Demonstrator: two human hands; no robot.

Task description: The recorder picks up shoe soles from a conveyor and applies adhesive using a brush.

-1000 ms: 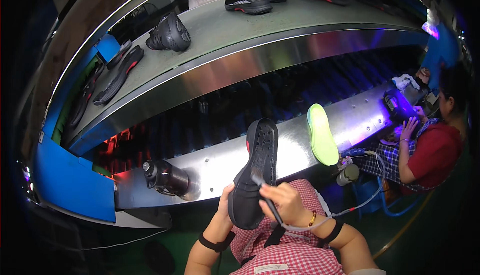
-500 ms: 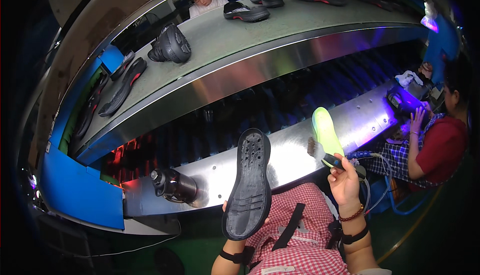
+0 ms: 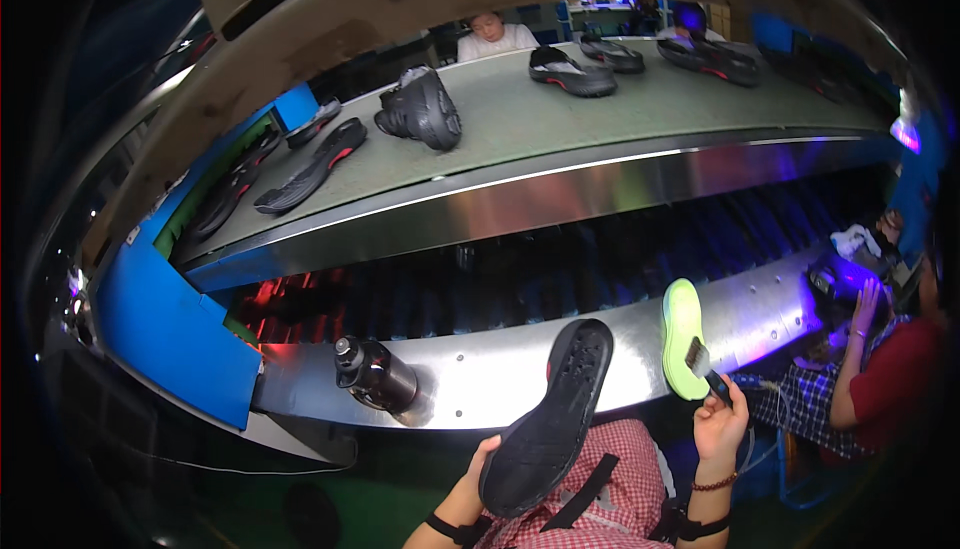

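My left hand (image 3: 478,471) is closed around the edge of a black shoe sole (image 3: 553,414), held tilted above my checked apron (image 3: 622,454). The sole's inner face is turned up, with small holes toward its far end; most of my fingers are hidden beneath it. In my right hand (image 3: 717,433), a brush (image 3: 698,357) with a dark handle is pinched between thumb and fingers. Its bristles overlap the near part of a bright yellow-green shoe sole (image 3: 682,324) lying on the metal ledge (image 3: 480,374). Contact between the two I cannot tell.
A dark bottle (image 3: 378,377) stands on the ledge at left. Behind the ledge runs a dark slatted conveyor (image 3: 520,259). Several black soles and shoes, including an upright shoe (image 3: 425,109), rest on the green upper belt (image 3: 500,129). A co-worker in red (image 3: 890,379) sits at right.
The brush has gone from beside the yellow-green sole to over its near part. The black sole has tilted, its far end swinging right. The whole view has shifted.
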